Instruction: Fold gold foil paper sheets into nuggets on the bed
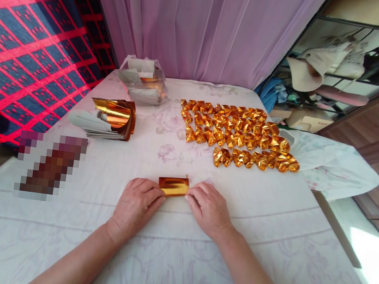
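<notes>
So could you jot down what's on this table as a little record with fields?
surface: table under a pale flowered cloth
left hand: pressing the left end of a folded gold paper
right hand: pressing its right end
far right: rows of folded gold pieces
far left: stack of gold sheets
back: plastic bag of paper

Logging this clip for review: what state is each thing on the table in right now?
Gold sheet: folded into a small strip, flat on the cloth, pinched at both ends.
Left hand: fingers pressing the strip's left end.
Right hand: fingers pressing its right end.
Folded gold pieces: finished, laid in rows.
Stack of sheets: unfolded, curling upward.
Plastic bag: open, holding more sheets.
</notes>
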The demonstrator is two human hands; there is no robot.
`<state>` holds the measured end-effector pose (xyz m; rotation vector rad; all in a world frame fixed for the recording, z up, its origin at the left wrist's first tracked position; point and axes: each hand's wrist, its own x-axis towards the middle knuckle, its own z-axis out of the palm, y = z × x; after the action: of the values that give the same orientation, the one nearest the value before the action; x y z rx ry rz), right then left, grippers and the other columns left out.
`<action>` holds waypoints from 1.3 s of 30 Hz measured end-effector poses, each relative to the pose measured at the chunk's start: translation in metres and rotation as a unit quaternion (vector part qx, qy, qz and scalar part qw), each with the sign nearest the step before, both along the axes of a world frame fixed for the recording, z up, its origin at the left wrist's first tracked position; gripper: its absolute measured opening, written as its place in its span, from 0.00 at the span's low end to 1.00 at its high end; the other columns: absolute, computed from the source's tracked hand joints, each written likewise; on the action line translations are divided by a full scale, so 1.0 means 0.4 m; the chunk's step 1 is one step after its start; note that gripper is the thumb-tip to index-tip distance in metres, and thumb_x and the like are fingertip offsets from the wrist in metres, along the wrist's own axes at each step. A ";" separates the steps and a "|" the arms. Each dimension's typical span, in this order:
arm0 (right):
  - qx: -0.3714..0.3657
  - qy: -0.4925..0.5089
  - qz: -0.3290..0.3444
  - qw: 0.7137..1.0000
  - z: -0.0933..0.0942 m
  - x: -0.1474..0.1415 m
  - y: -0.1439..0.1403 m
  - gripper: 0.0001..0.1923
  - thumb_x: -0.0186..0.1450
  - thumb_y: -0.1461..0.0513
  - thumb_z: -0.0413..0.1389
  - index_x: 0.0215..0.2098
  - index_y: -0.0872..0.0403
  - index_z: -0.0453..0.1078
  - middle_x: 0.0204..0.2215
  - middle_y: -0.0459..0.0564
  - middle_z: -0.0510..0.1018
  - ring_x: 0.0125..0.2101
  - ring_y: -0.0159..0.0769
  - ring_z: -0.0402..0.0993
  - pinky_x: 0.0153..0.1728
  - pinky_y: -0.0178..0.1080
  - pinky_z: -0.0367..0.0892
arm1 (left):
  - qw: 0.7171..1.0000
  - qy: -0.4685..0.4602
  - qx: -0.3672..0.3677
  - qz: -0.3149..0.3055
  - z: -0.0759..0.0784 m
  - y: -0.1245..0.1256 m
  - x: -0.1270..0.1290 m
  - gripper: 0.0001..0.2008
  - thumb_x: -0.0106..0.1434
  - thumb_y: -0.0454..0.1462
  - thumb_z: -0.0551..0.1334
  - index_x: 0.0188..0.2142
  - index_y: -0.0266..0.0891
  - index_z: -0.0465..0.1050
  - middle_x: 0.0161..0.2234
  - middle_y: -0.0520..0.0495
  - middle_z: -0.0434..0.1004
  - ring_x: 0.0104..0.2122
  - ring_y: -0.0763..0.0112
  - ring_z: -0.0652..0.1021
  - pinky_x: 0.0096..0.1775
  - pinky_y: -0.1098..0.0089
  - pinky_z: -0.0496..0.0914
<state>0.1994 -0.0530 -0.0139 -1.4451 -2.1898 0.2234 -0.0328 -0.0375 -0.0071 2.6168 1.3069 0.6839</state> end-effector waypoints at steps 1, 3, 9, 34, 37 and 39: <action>-0.006 0.002 0.004 1.000 0.002 0.003 0.001 0.05 0.68 0.62 0.55 0.36 0.52 0.73 0.33 0.48 0.77 0.36 0.37 0.72 0.39 0.40 0.66 | 1.000 -0.006 -0.011 0.005 0.000 0.000 0.001 0.10 0.69 0.39 0.57 0.36 0.43 0.78 0.37 0.48 0.79 0.37 0.63 0.76 0.41 0.60 0.67; -0.015 0.003 0.014 1.000 0.006 0.009 0.006 0.04 0.67 0.61 0.57 0.37 0.51 0.74 0.34 0.47 0.77 0.37 0.37 0.73 0.39 0.39 0.66 | 0.999 -0.018 -0.029 0.014 0.000 0.002 0.003 0.09 0.68 0.39 0.58 0.36 0.43 0.78 0.37 0.48 0.79 0.38 0.63 0.76 0.42 0.60 0.67; -0.014 0.014 0.029 0.999 0.009 0.013 0.024 0.07 0.69 0.63 0.55 0.34 0.51 0.74 0.32 0.45 0.78 0.34 0.34 0.73 0.37 0.37 0.65 | 0.996 -0.045 -0.059 0.040 -0.001 0.007 0.006 0.08 0.67 0.38 0.59 0.34 0.41 0.76 0.38 0.46 0.78 0.39 0.62 0.76 0.42 0.59 0.69; 0.007 -0.024 -0.089 0.996 -0.004 -0.031 0.018 0.10 0.68 0.60 0.53 0.28 0.51 0.70 0.27 0.47 0.75 0.31 0.37 0.70 0.35 0.39 0.60 | 0.996 -0.034 -0.052 0.069 0.003 0.019 0.014 0.11 0.68 0.39 0.57 0.30 0.39 0.72 0.36 0.45 0.76 0.37 0.62 0.74 0.42 0.58 0.69; 0.007 -0.028 -0.092 0.995 -0.007 -0.032 0.018 0.11 0.68 0.60 0.53 0.28 0.51 0.70 0.27 0.47 0.75 0.31 0.37 0.70 0.35 0.39 0.60 | 0.995 -0.039 -0.052 0.073 0.002 0.020 0.014 0.11 0.68 0.39 0.58 0.30 0.39 0.72 0.36 0.45 0.76 0.37 0.62 0.74 0.42 0.58 0.69; 0.007 -0.030 -0.097 0.995 -0.009 -0.033 0.018 0.11 0.68 0.59 0.53 0.28 0.51 0.69 0.27 0.47 0.75 0.31 0.37 0.70 0.35 0.39 0.60 | 0.995 -0.039 -0.052 0.076 0.000 0.021 0.015 0.11 0.67 0.39 0.58 0.29 0.40 0.71 0.35 0.45 0.76 0.36 0.62 0.74 0.42 0.58 0.69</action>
<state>0.1864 -0.0458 -0.0174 -1.6627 -2.0761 0.0977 -0.0269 -0.0291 -0.0070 2.4032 1.4868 0.7126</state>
